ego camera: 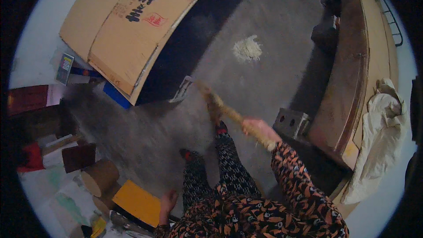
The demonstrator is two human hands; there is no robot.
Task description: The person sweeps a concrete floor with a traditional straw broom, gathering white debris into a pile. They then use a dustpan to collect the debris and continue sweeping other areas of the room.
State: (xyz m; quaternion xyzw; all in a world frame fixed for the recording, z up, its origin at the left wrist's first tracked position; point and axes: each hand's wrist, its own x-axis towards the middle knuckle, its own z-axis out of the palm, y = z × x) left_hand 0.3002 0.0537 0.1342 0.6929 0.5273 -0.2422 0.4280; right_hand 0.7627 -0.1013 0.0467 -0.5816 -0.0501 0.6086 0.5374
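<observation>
My right hand [259, 128] is closed around the handle of what looks like a short broom [229, 111], its far end blurred and pointing down to the floor near my foot. Beyond it lies a small heap of pale scraps [248, 49] on the grey concrete floor [261, 79]. At my left side hangs my left hand [169, 201], beside a yellow box [138, 202]; nothing shows in it, and its fingers are too small and dim to judge.
A table topped with cardboard [132, 33] stands at upper left. Along the right runs another cardboard-topped table [380, 59] with crumpled pale cloth [380, 129]. A block with holes [290, 122] sits on the floor beside it. Boxes and a brown cardboard roll [100, 178] crowd the lower left.
</observation>
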